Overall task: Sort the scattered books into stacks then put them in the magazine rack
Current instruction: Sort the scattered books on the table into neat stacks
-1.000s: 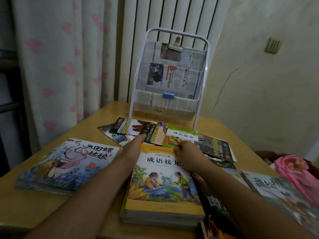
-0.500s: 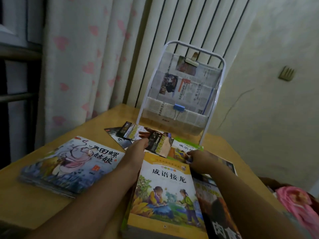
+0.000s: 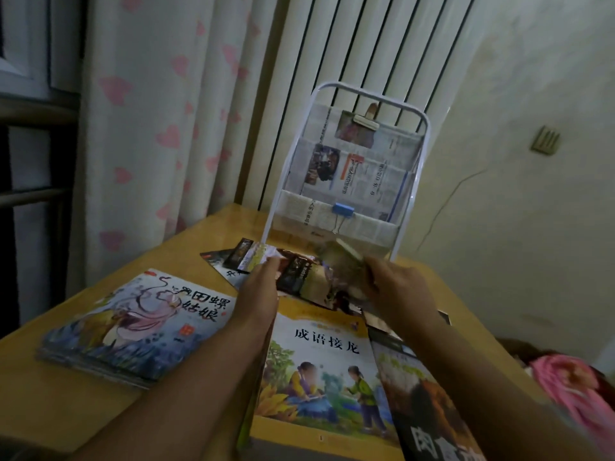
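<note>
The book in the right hand is motion-blurred — cover unreadable; the dark book runs off the bottom edge.

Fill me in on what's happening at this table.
A person is sorting books on a wooden table. The right hand lifts a blurred book from the scattered pile in front of the magazine rack, while the left hand rests on that pile. A yellow-covered stack lies between the arms and a blue-covered stack to its left. The rack shows only newspaper lining, no books.
</note>
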